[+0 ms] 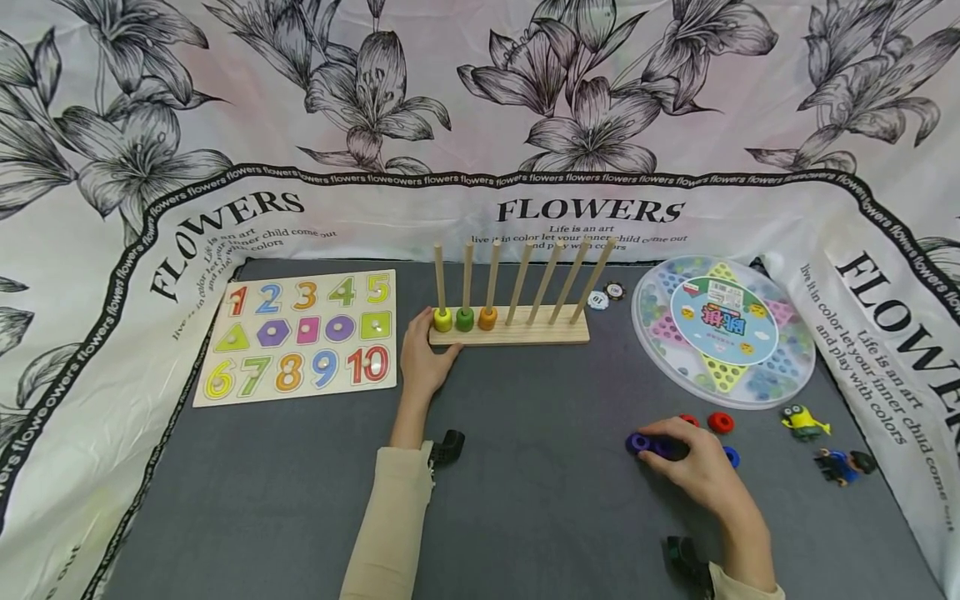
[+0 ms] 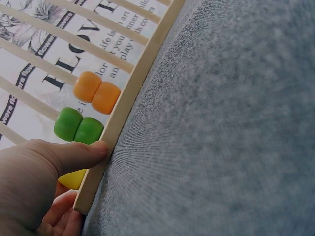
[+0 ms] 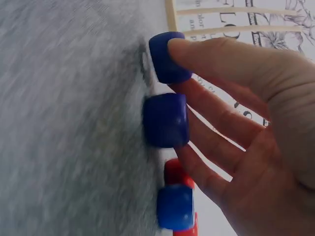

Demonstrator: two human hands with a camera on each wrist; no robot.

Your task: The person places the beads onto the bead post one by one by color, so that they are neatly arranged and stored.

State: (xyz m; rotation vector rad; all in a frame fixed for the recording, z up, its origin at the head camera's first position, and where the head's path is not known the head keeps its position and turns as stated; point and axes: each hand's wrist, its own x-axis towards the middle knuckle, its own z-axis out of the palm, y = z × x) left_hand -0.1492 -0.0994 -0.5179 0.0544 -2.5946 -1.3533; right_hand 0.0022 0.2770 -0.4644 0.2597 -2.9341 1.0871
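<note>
My left hand (image 1: pixel 424 354) grips the left end of a wooden peg stand (image 1: pixel 540 332), its thumb on the front edge of the base. Two orange beads (image 2: pixel 97 92) and two green beads (image 2: pixel 78 126) are stacked on their pegs; a yellow bead (image 2: pixel 74 179) shows partly behind the thumb. Over at the right, my right hand (image 1: pixel 697 458) pinches a purple bead (image 3: pixel 170 58) between thumb and fingers, low over the grey cloth. A second purple bead (image 3: pixel 166 120) sits right beside it at the fingertips. A blue bead (image 3: pixel 175 206) and red beads (image 1: pixel 721 422) lie close to that hand.
A number-and-shape board (image 1: pixel 300 337) lies left of the stand. To the right are a round board-game case (image 1: pixel 795 367), two small chips (image 1: pixel 597 300), a yellow-green figure (image 1: pixel 805 422) and a blue figure (image 1: pixel 843 467). Flower-print cloth (image 1: pixel 420 212) borders the grey surface.
</note>
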